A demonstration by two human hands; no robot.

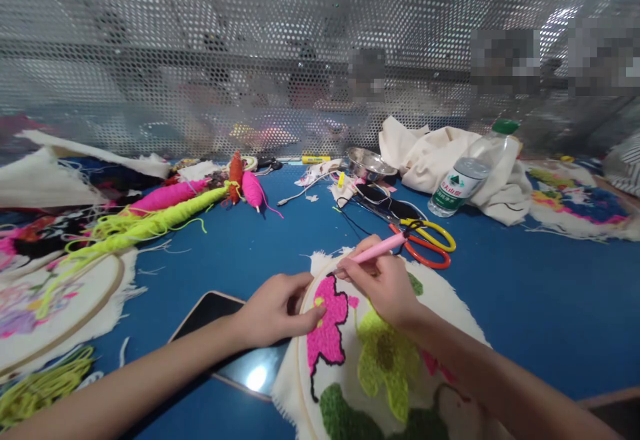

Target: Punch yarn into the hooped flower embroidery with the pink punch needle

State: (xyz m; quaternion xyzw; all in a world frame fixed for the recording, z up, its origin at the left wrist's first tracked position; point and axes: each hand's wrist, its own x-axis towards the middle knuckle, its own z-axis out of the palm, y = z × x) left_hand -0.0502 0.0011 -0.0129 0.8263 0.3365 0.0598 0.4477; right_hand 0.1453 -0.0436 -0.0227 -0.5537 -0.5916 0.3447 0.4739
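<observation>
My right hand (383, 283) grips a pink punch needle (377, 248) and holds its tip at the far edge of an embroidery hoop (303, 350). The hoop carries white cloth with a pink flower (327, 327), a yellow-green flower (383, 360) and dark green leaves. My left hand (277, 310) presses on the hoop's left rim beside the pink flower. A black thread runs from the needle's far end toward the scissors.
A dark phone (225, 340) lies under my left wrist. Orange and yellow scissors (427, 243) sit just beyond the hoop. Yarn bundles (165, 217), another hooped piece (60, 307), a metal bowl (369, 163), a water bottle (467, 177) and heaped cloth (440, 150) ring the blue table (540, 293). A perforated metal screen stands behind.
</observation>
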